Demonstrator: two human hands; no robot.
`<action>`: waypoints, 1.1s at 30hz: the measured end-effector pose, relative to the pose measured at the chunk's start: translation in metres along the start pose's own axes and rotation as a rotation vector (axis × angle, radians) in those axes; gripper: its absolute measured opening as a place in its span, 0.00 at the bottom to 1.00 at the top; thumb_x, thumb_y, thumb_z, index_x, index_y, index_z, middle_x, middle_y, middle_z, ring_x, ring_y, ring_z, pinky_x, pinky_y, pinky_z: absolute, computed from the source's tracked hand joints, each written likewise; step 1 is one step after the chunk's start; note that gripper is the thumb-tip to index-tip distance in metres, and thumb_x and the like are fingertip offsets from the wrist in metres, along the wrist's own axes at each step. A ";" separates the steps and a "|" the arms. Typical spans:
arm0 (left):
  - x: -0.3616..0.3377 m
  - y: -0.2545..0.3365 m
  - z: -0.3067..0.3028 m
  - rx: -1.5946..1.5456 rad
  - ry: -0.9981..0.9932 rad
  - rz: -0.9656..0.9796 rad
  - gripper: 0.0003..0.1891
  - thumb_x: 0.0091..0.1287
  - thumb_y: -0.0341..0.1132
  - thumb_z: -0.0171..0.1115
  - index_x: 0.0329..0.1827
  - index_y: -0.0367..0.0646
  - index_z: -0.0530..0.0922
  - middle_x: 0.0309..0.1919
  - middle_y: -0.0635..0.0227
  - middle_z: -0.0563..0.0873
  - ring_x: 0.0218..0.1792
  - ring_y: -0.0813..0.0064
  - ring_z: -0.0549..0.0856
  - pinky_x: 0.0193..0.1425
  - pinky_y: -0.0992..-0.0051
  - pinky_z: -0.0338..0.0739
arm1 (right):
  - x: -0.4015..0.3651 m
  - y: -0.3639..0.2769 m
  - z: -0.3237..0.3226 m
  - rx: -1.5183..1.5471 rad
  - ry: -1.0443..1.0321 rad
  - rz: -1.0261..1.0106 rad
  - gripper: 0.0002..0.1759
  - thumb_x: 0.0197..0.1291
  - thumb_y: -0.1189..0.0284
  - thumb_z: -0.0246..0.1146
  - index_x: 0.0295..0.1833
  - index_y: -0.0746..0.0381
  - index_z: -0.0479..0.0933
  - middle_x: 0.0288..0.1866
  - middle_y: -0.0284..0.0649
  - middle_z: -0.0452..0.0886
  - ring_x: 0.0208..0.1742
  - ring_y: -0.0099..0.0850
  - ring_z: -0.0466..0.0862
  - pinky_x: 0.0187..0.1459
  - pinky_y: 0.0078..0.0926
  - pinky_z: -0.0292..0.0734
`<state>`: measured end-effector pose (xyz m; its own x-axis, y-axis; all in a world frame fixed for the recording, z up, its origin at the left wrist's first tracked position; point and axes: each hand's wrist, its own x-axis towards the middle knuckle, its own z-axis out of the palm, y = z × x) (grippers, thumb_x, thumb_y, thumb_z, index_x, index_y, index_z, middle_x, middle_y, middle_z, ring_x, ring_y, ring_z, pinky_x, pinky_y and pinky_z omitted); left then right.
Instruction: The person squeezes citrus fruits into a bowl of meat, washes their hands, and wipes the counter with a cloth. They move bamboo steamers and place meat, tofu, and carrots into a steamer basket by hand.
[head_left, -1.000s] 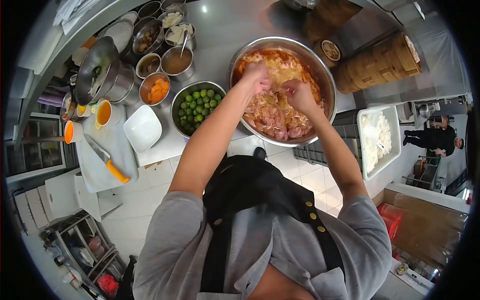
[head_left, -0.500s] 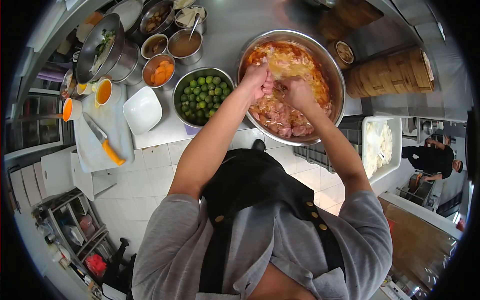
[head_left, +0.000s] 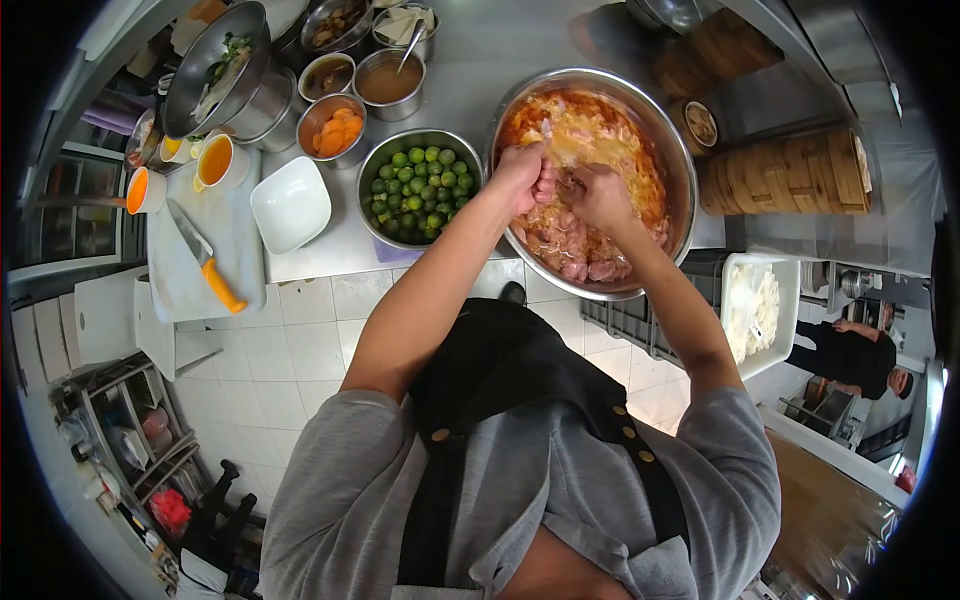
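Note:
A large steel bowl (head_left: 681, 200) stands at the counter's front edge. In it lie raw meat pieces (head_left: 575, 262) in orange-red sauce with pale shreds. My left hand (head_left: 525, 178) is curled closed over the bowl's left half, knuckles upward. Close to its right, my right hand (head_left: 602, 198) is also closed, with fingertips pointing down and left. Whatever is between the fingers of either hand is hidden. A small dark patch shows between the two hands. Left of the bowl is a metal bowl of green limes (head_left: 412, 190).
On the left are a white square dish (head_left: 290, 205), a cutting board (head_left: 165, 280) with an orange-handled knife (head_left: 218, 280), and a bowl of orange pieces (head_left: 337, 130). Bamboo steamers (head_left: 785, 175) stand right. A white tub (head_left: 785, 325) sits lower right. Another person (head_left: 850, 355) stands far right.
The head view has shifted slightly, so the counter items sit a little farther right. Both hands stay closed over the meat, with the right hand now less blurred.

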<state>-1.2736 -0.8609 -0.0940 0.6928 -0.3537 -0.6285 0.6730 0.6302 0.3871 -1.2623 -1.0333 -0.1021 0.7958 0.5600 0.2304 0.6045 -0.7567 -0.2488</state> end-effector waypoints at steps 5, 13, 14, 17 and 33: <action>0.005 -0.007 0.000 0.042 0.093 0.063 0.14 0.67 0.38 0.45 0.23 0.42 0.67 0.18 0.69 0.69 0.16 0.76 0.68 0.16 0.77 0.59 | -0.003 0.005 0.000 0.130 0.045 -0.021 0.04 0.39 0.79 0.59 0.25 0.65 0.76 0.23 0.47 0.76 0.27 0.47 0.78 0.32 0.39 0.75; 0.021 -0.021 0.011 0.010 -0.079 0.092 0.10 0.63 0.32 0.44 0.32 0.35 0.71 0.25 0.58 0.75 0.24 0.64 0.79 0.23 0.67 0.75 | 0.004 -0.025 -0.066 0.297 0.141 0.120 0.11 0.41 0.81 0.59 0.34 0.66 0.81 0.29 0.50 0.80 0.33 0.45 0.81 0.39 0.35 0.76; 0.024 -0.025 0.016 0.012 -0.087 0.090 0.10 0.63 0.32 0.44 0.32 0.35 0.71 0.25 0.58 0.75 0.24 0.64 0.79 0.23 0.67 0.75 | 0.007 -0.031 -0.071 0.290 0.145 0.123 0.11 0.41 0.81 0.59 0.34 0.66 0.81 0.29 0.50 0.80 0.33 0.45 0.81 0.39 0.35 0.76; 0.057 -0.048 0.022 -0.181 -0.170 0.022 0.09 0.63 0.31 0.42 0.39 0.37 0.70 0.31 0.58 0.76 0.28 0.65 0.79 0.30 0.64 0.79 | 0.008 -0.034 -0.079 0.257 -0.179 -0.031 0.14 0.37 0.82 0.61 0.36 0.65 0.81 0.32 0.48 0.81 0.37 0.45 0.81 0.41 0.35 0.76; 0.027 -0.083 0.051 -0.137 -0.146 0.162 0.20 0.70 0.51 0.43 0.22 0.49 0.63 0.14 0.75 0.63 0.13 0.82 0.63 0.15 0.79 0.60 | 0.098 -0.166 0.064 0.057 -0.391 -0.351 0.11 0.40 0.79 0.60 0.34 0.65 0.79 0.34 0.57 0.80 0.38 0.49 0.81 0.45 0.40 0.77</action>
<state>-1.2974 -0.9575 -0.1089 0.8253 -0.3308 -0.4577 0.5161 0.7709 0.3734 -1.2827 -0.8314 -0.0984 0.4925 0.8685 -0.0569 0.8291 -0.4880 -0.2727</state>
